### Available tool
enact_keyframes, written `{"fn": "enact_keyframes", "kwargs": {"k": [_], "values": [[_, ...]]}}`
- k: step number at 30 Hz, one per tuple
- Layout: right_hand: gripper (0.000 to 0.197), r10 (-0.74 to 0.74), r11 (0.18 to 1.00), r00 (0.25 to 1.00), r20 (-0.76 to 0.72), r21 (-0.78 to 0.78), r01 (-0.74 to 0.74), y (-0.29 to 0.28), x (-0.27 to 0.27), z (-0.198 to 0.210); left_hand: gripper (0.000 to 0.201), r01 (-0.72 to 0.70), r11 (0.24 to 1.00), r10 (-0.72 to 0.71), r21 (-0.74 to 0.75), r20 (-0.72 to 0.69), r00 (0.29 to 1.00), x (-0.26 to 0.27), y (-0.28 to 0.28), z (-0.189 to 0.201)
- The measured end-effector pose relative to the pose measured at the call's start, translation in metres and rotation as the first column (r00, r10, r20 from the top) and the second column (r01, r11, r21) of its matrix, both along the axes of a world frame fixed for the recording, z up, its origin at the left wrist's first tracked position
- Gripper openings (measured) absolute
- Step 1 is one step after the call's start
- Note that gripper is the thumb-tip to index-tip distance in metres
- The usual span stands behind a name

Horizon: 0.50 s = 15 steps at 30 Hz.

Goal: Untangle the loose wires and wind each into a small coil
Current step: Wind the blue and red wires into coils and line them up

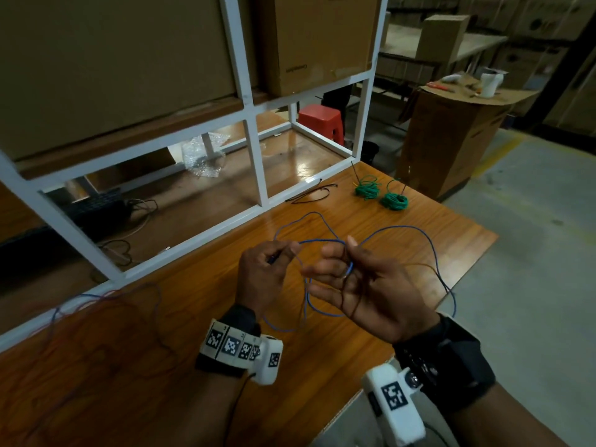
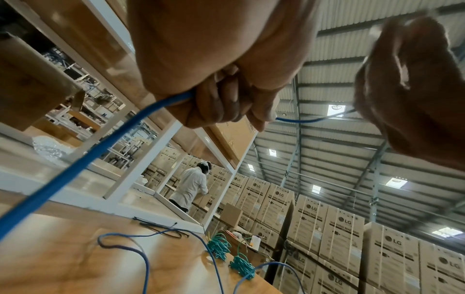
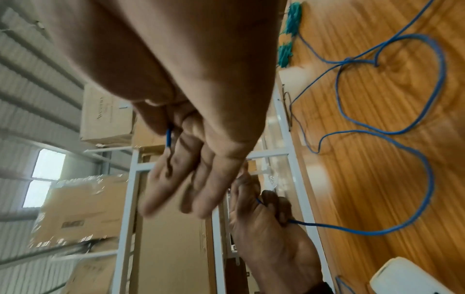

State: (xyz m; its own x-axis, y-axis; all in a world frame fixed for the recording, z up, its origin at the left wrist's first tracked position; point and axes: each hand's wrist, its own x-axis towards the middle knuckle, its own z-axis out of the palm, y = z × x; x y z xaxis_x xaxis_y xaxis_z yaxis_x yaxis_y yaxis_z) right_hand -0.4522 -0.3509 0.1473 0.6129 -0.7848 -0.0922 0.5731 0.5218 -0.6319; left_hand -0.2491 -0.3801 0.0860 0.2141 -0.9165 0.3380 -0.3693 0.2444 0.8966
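Wire being worked is plain blue (image 1: 416, 228), and it stands out against the bench (image 1: 322, 356), which is orange-brown wood with darker grain streaks. Two bright green coils (image 1: 394, 201) sit far right. A thin black wire (image 1: 311, 194) lies left of those. Near left there's a reddish and blue tangle (image 1: 96, 301). The shelf frame (image 1: 254, 156) is white, the stool (image 1: 321, 119) behind it red, the boxes (image 1: 322, 40) tan cardboard. Both wrist bands (image 1: 230, 345) are white with black square-code markers.

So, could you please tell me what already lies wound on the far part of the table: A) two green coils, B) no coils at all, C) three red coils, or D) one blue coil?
A: two green coils lie side by side on the wooden table, while the blue wire between the hands is still in loose loops.
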Motion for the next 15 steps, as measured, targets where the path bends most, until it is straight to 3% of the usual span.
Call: {"fn": "enact_keyframes", "kwargs": {"k": [3, 6, 11, 15], "values": [[0.052, 0.037, 0.997, 0.999, -0.021, -0.071, -0.038, -0.001, -0.006, 0.001, 0.011, 0.140, 0.989, -0.141, -0.039, -0.019, 0.990, -0.003, -0.003, 0.006], [0.050, -0.048, 0.992, 0.998, 0.045, -0.111, 0.053, -0.007, -0.005, 0.002, 0.015, 0.211, 0.976, -0.208, 0.053, -0.063, 0.976, -0.021, 0.000, 0.005], [0.047, -0.188, 0.975, 0.980, 0.059, -0.106, 0.193, -0.024, -0.011, -0.003, 0.015, 0.240, 0.965, -0.228, 0.110, -0.105, 0.968, -0.037, 0.011, -0.007], [0.045, -0.282, 0.947, 0.959, -0.031, -0.168, 0.273, -0.030, -0.007, -0.011, 0.017, 0.234, 0.955, -0.219, 0.180, -0.101, 0.970, -0.035, 0.018, -0.009]]}}
